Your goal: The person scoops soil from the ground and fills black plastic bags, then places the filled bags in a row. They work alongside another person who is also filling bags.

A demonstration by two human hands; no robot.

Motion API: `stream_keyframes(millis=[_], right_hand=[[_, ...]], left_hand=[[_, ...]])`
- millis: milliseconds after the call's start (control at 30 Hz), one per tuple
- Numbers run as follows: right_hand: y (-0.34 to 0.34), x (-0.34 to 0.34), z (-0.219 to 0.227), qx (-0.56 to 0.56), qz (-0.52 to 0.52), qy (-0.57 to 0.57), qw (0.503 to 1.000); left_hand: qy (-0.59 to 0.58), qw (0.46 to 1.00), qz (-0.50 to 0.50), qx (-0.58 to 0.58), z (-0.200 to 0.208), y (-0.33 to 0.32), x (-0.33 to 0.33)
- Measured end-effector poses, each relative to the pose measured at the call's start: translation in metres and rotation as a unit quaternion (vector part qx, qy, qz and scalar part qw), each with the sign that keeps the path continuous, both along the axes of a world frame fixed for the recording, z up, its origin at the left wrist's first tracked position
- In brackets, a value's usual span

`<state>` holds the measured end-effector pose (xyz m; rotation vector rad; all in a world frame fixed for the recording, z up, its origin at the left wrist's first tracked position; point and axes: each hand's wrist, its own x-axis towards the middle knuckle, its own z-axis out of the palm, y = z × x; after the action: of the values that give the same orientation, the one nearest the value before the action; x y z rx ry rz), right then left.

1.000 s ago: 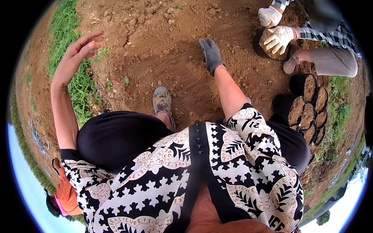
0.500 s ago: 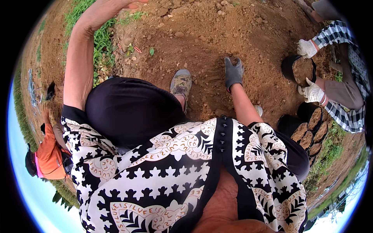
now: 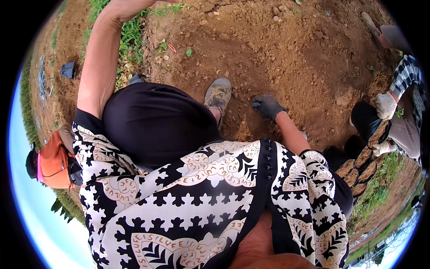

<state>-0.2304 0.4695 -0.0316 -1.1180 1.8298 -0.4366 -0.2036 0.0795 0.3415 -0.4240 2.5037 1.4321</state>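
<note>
My right hand (image 3: 268, 108), in a dark grey glove, is low over the brown soil (image 3: 291, 76) in front of me, right of my patterned shoe (image 3: 218, 93). Its fingers are curled in, and whatever they may hold is hidden. My bare left hand (image 3: 130, 6) reaches up to the top edge of the view, where most of its fingers are cut off. At the right, a co-worker's white-gloved hands (image 3: 386, 106) grip a black pot (image 3: 366, 117) with soil showing at its mouth.
More soil-filled black pots (image 3: 359, 162) stand close together beside the co-worker. Green weeds (image 3: 130, 42) grow by my left arm. Another person in an orange top (image 3: 57, 159) is at the far left, near a dark piece of material (image 3: 67, 70) on the ground.
My right hand has moved down and slightly left, its spread fingers now curled. The co-worker's pot has come down beside the others and tilted. My left hand has shifted up and right.
</note>
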Motion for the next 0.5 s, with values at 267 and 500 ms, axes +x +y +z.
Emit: stream_keyframes(millis=[267, 500], right_hand=[[-0.062, -0.051, 0.051, 0.025, -0.227, -0.265, 0.937], [-0.082, 0.017, 0.011, -0.045, 0.113, -0.016, 0.992]], left_hand=[[-0.003, 1.000, 0.014, -0.007, -0.003, -0.009, 0.003], [-0.014, 1.000, -0.005, -0.014, -0.014, -0.016, 0.007]])
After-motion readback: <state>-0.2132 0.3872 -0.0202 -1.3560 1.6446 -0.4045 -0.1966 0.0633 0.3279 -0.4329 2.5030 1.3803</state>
